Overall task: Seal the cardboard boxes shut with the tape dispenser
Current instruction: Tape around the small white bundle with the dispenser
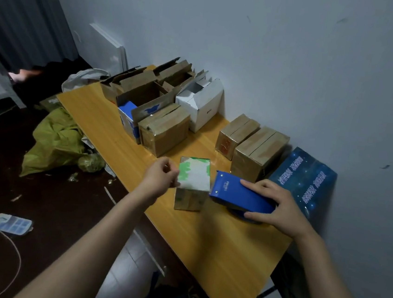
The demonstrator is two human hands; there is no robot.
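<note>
The tape dispenser [237,193] sits just right of the small box [193,176], its nose pointing at the box, gripped by the right hand [279,206]. Left hand [161,178] curls at the box's left edge; I cannot tell if it holds anything.

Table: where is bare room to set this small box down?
Widest bare patch: near end of the table, in front of the tape dispenser. Another strip follows its left edge, beside the open boxes. A narrow gap separates the brown box from the sealed boxes. The wall side is crowded.
</note>
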